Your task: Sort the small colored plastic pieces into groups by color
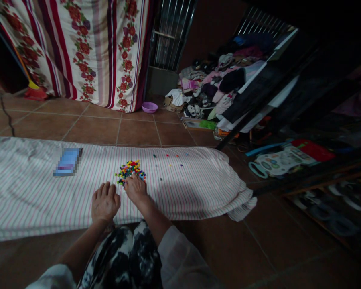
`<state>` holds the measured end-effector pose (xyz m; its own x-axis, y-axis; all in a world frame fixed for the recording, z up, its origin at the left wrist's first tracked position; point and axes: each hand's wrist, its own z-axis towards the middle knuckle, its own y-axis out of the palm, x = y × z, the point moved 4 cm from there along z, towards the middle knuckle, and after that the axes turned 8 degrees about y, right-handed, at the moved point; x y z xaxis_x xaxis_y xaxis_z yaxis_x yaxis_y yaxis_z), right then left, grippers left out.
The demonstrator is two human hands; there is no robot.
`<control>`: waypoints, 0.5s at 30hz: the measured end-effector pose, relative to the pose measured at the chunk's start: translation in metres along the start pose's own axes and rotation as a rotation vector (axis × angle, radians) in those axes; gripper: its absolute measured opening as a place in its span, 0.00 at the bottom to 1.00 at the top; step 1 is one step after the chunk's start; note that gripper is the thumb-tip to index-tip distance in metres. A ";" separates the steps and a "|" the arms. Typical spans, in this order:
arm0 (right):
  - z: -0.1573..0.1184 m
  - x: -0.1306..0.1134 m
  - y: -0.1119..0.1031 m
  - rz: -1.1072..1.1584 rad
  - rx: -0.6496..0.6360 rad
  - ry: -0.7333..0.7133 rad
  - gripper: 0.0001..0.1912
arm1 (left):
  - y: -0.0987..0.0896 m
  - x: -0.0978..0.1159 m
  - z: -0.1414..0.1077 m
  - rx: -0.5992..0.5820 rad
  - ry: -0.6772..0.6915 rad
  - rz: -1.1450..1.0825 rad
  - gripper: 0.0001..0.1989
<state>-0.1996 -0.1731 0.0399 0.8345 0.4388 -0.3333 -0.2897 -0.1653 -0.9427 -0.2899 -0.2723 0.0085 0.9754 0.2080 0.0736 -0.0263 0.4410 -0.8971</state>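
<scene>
Touching the pile: the right hand (135, 188) lay at the near edge of the pile of small coloured pieces (129, 167), fingers curled downward; whether they pinched a piece was hidden beneath them.
Left hand: released, it rested palm down (105, 202) near the cloth's front edge, fingers together and pointing away from the body, just beside the right hand and apart from the pile.
Pile: red, yellow, green, orange and blue bits lay heaped on the striped cloth (192, 192), in front of the person.
Loose pieces: to the right of the pile, single bits lay spaced apart, among them a dark green piece (154, 155), a red piece (167, 155), an orange piece (177, 155), a yellow piece (170, 165) and a dark blue piece (181, 165); a dark piece (161, 179) lay nearer the body.
Blurred rectangle: a pixelated bluish object (67, 161) lay on the cloth, left of the pile.
Floor beyond: a purple basin (149, 107) stood on the tiles beside the flowered curtain (93, 52), near a heap of clothes (210, 80).
</scene>
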 end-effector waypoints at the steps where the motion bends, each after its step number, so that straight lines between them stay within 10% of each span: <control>1: 0.000 0.001 0.000 0.003 0.006 -0.003 0.11 | 0.000 0.000 0.000 0.001 -0.001 -0.007 0.18; 15: -0.002 0.008 0.008 0.099 0.081 -0.014 0.07 | -0.001 0.001 0.000 0.017 0.014 0.036 0.17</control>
<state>-0.1944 -0.1730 0.0299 0.7934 0.4359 -0.4248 -0.4082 -0.1366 -0.9026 -0.2891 -0.2725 0.0098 0.9767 0.2116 0.0347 -0.0655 0.4483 -0.8915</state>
